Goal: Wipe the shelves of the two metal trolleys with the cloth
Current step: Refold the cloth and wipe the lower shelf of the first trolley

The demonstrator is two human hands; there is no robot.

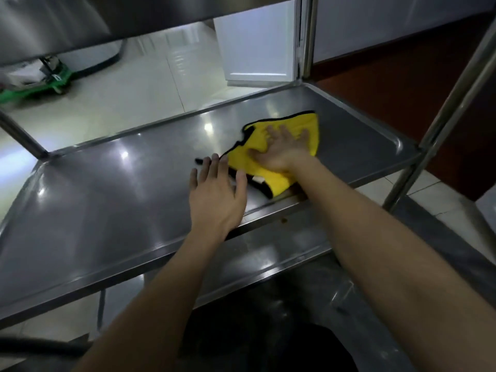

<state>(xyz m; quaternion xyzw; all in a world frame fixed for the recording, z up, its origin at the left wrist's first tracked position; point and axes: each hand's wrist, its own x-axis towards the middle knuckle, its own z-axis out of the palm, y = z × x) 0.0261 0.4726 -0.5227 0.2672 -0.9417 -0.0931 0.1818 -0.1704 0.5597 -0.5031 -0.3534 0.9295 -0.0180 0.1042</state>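
Pressing a black-edged yellow cloth (298,126) flat onto the right half of the middle metal shelf (107,205) with the right hand (281,150), fingers spread wide across the fabric rather than gripping it. Holding the left hand (216,196) open near the shelf's front rim, just left of the cloth, fingers straight. Not showing clearly whether that palm is touching the shelf.

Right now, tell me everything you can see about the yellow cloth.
The cloth is bright yellow with black edging, soft and fluffy like microfibre, with a white tag near its front edge. It lies rumpled and partly folded on the trolley's steel shelf, towards the right and close to the front rim. The right hand presses flat on its middle. The left hand is open just beside its left edge; whether it touches is unclear.
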